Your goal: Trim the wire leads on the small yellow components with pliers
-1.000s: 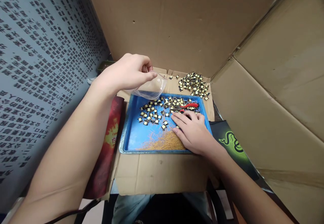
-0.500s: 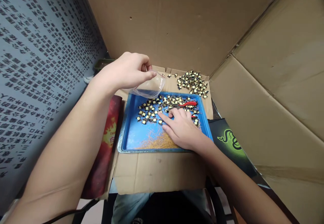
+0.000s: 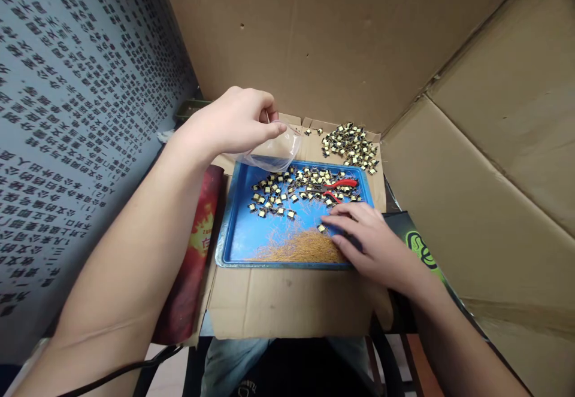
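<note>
My left hand (image 3: 249, 120) pinches the rim of a clear plastic bag (image 3: 275, 156), which hangs over the far left edge of a blue tray (image 3: 241, 232). My right hand (image 3: 366, 235) is above the tray's near right corner, fingers stretched and apart. By its fingertips is one small yellow-and-black transformer (image 3: 322, 228), apart from the others. Many such transformers (image 3: 272, 190) with thin wire leads lie across the tray's far half. Red-handled pliers (image 3: 341, 184) rest on them. Copper-coloured wire clippings (image 3: 300, 247) cover the near part of the tray.
Beyond the tray, a second heap of transformers (image 3: 350, 144) sits on cardboard (image 3: 291, 301). A red printed packet (image 3: 188, 271) lies left of the tray, a black mat with a green logo (image 3: 420, 247) right. Tall cardboard walls (image 3: 336, 44) enclose the back and right.
My right hand has drawn back right from the transformers, uncovering the pliers, and a single transformer now shows near its fingertips. My left hand keeps holding the bag. The view has shifted slightly.
</note>
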Demonstrator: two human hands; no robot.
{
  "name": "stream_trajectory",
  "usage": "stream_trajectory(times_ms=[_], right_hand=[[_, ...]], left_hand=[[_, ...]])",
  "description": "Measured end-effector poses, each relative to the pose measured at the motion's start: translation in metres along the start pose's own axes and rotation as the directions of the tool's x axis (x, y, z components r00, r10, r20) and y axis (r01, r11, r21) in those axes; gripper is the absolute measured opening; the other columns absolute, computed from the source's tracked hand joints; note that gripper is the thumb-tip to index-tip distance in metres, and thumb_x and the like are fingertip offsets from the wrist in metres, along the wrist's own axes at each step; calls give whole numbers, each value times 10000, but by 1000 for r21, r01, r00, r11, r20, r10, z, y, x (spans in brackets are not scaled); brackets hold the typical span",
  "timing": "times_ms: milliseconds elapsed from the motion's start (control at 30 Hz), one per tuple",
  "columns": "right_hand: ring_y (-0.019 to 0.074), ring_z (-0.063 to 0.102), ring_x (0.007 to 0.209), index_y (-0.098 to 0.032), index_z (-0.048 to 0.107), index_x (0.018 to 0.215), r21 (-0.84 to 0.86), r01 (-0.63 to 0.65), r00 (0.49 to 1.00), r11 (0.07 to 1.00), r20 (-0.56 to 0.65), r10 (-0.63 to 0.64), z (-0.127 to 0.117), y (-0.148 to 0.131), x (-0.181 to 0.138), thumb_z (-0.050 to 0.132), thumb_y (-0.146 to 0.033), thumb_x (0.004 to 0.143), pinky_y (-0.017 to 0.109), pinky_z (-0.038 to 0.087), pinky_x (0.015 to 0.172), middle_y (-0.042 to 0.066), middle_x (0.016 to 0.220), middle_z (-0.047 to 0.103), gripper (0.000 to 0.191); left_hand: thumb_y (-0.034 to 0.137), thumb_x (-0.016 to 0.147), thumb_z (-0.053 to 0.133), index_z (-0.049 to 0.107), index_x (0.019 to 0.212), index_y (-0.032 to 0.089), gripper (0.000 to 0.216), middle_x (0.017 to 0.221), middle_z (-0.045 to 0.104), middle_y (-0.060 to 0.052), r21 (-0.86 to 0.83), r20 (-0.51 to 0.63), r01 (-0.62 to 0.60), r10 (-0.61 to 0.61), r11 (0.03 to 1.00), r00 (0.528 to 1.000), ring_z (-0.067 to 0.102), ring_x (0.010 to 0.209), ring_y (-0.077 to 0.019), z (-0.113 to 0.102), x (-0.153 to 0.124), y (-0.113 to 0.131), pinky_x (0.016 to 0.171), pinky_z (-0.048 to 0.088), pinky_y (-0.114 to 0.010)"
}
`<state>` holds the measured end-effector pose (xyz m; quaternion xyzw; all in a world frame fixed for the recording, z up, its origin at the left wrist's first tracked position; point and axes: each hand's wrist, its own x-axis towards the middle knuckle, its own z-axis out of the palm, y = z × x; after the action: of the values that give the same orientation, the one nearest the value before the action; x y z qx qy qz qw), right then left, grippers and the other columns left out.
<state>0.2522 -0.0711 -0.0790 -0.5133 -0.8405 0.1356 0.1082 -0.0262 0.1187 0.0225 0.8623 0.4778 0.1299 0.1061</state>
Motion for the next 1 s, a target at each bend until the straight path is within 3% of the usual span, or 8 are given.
stream_trajectory(times_ms=[100,233,400,567,767,900,1000], right_hand=[[316,530,1208,-263,673,1375,-49,-11,1000,999,-25,10,-3,14,4,532,-236,1057,521,436,1035,122,1311,617,349],[317,549,1141,-323,728,1314,-103,72,997,992,42,-68,5,17,15,514,-193,1053,502,447,951,113,1268,626,362],[316,561,1130,-243,713,1194,-94,74,996,993,52,-69,6,17,19,577,-218,1032,489,431,943,116,1220,660,212],[277,604,1060,-210,636,1095,-29,62,998,998,-30,-63,-4,18,15,640,-274,1024,450,409,930,81,1110,712,96],[272,598,1024,-246,687,1212,-166,159,974,973,-135,-182,-11,8,11,521,-162,1013,436,375,874,96,1101,688,272],[277,606,1037,-251,705,1238,-121,147,986,982,-67,-156,-11,7,12,523,-186,1017,457,411,906,95,1103,690,294],[314,604,1099,-270,642,1402,-66,81,991,994,-105,-88,-9,8,22,564,-263,1022,507,441,967,109,1187,696,388]], left_hand=[[531,905,595,721,1065,180,406,919,733,-69,8,6,0,0,1000,1000,673,960,-266,-2,-1,1,892,483,-353],[536,897,597,729,1062,188,406,898,731,-66,23,0,-11,11,1000,1000,676,927,-265,-1,0,0,884,494,-363],[535,881,622,726,1021,190,387,869,727,-71,16,-23,-12,13,1000,1000,685,874,-268,1,2,-2,840,501,-371],[519,880,628,726,1025,189,374,885,731,-76,7,-11,-6,6,1000,1000,687,910,-280,0,1,0,876,501,-375],[517,871,635,729,1020,188,373,886,729,-83,-30,-6,-8,8,1000,1000,694,937,-292,0,1,0,880,501,-382],[535,876,627,729,1016,189,387,869,726,-83,-13,-11,-25,25,1000,1000,693,896,-283,2,2,-1,843,500,-380],[545,888,609,727,1035,188,403,875,726,-75,14,1,-30,30,999,1000,684,907,-269,2,2,1,847,495,-362]])
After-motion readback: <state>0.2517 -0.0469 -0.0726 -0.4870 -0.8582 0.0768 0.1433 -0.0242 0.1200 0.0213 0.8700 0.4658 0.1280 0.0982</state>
